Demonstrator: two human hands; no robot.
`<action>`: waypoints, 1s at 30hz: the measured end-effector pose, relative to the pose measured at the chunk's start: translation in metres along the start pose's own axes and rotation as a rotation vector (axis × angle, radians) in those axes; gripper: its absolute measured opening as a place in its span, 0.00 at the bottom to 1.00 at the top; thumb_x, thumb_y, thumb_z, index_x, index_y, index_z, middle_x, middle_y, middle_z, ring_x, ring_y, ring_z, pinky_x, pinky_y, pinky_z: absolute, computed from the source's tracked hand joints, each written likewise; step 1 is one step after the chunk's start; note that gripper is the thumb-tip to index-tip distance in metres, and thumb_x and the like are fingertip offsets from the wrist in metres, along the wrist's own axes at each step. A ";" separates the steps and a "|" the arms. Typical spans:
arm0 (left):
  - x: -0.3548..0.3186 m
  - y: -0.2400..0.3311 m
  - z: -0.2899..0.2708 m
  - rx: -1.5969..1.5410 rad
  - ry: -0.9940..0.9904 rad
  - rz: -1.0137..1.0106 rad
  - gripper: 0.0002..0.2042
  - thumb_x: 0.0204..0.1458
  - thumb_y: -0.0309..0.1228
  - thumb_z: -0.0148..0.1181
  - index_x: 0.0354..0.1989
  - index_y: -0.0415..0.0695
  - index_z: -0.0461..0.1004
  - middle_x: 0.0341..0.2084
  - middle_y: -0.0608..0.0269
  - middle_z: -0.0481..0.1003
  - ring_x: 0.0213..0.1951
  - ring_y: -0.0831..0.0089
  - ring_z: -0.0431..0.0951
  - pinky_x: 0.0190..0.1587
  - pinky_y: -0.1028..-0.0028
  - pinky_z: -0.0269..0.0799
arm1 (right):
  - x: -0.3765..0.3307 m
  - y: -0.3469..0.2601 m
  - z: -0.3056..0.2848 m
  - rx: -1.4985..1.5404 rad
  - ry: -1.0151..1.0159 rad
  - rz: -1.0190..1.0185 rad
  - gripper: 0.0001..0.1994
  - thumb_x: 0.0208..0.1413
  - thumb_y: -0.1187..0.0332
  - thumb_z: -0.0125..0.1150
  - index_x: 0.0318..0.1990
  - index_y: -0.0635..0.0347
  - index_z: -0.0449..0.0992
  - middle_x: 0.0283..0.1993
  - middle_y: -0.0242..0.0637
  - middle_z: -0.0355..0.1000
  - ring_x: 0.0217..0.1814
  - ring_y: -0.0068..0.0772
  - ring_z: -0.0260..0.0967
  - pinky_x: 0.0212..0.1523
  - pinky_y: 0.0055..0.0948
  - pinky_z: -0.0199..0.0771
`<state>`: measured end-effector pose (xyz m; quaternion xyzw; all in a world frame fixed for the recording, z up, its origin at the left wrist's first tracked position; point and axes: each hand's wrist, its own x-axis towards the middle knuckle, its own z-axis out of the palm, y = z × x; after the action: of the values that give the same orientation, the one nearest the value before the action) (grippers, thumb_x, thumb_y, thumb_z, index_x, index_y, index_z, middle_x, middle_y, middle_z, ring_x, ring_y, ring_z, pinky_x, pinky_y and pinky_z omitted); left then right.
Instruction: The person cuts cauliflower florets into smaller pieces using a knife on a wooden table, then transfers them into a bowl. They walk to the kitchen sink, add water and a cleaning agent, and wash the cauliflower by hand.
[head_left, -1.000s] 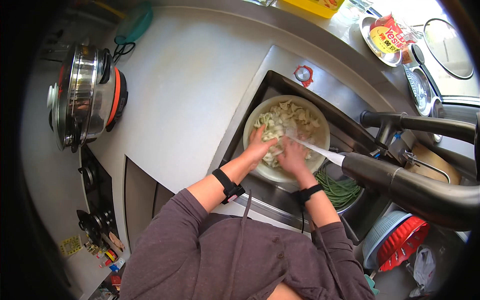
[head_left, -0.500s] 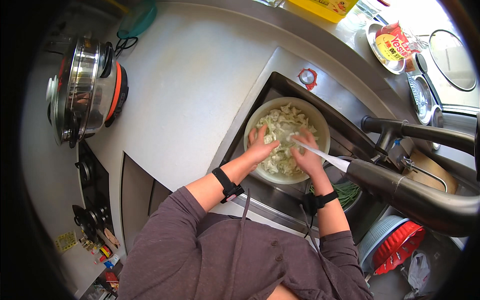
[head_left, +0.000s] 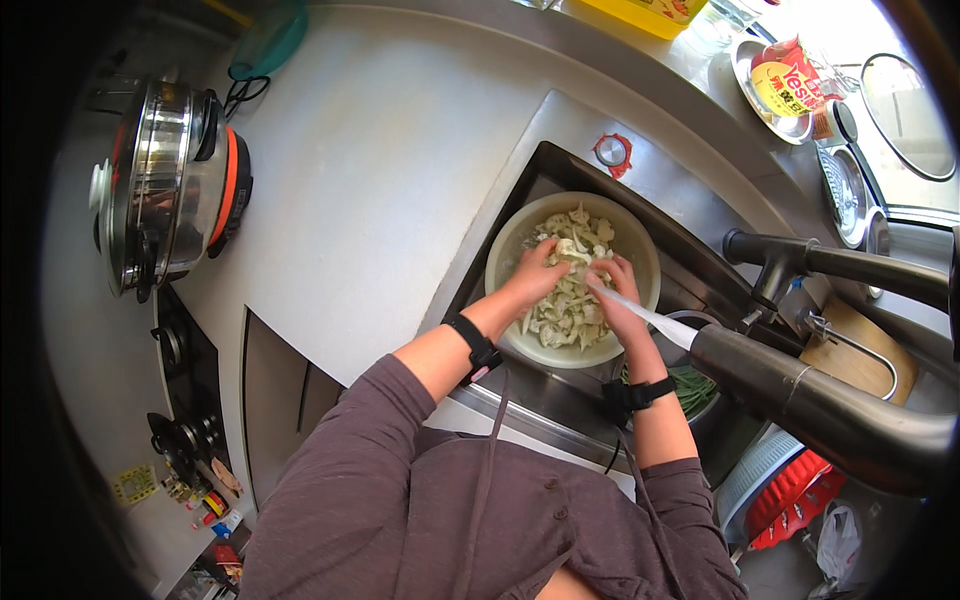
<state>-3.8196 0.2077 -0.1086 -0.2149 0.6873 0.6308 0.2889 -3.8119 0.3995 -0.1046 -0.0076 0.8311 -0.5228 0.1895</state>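
A pale round basin (head_left: 641, 236) of cut cauliflower (head_left: 570, 318) sits in the dark sink. Both of my hands are down in it, drawn close together. My left hand (head_left: 535, 277) curls its fingers round florets near the middle. Opposite it, my right hand (head_left: 618, 295) has bent fingers round florets from the other side, partly behind the water. From the thick metal faucet (head_left: 780, 375), a stream of water (head_left: 645, 313) pours into the basin by my right hand. Some fingertips are hidden among the pieces.
Green beans (head_left: 692, 388) lie in a metal bowl beside the basin, below the faucet. A steamer pot (head_left: 165, 180) stands on the white counter (head_left: 370, 170) at left. Blue and red plastic baskets (head_left: 790, 500) are at lower right. Dishes and a red-yellow packet (head_left: 790, 85) line the sill.
My hands have come closer together and gathered florets between them. The left hand has shifted right and up; the cauliflower now shows more clearly, heaped toward the middle.
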 end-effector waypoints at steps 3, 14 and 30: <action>-0.025 0.012 -0.006 -0.023 0.026 0.165 0.20 0.54 0.24 0.51 0.57 0.40 0.66 0.55 0.53 0.69 0.55 0.67 0.70 0.57 0.70 0.64 | -0.014 -0.021 -0.005 -0.132 0.027 0.001 0.13 0.55 0.62 0.62 0.46 0.55 0.77 0.64 0.47 0.57 0.69 0.49 0.53 0.63 0.37 0.56; -0.072 0.043 -0.006 0.241 -0.177 0.385 0.24 0.56 0.19 0.45 0.62 0.51 0.67 0.59 0.53 0.68 0.60 0.62 0.68 0.59 0.69 0.64 | -0.030 -0.057 0.032 0.507 0.175 0.142 0.17 0.57 0.61 0.63 0.48 0.64 0.72 0.43 0.37 0.72 0.48 0.28 0.68 0.51 0.29 0.66; -0.079 0.043 -0.002 -0.011 0.029 0.128 0.23 0.52 0.29 0.62 0.54 0.39 0.61 0.40 0.54 0.74 0.46 0.70 0.74 0.50 0.70 0.69 | -0.036 -0.053 0.027 0.578 0.276 0.163 0.11 0.53 0.75 0.60 0.44 0.64 0.70 0.36 0.31 0.72 0.37 0.19 0.68 0.41 0.20 0.69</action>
<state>-3.7893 0.2047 -0.0235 -0.1814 0.7003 0.6485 0.2367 -3.7797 0.3601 -0.0577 0.1841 0.6641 -0.7161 0.1106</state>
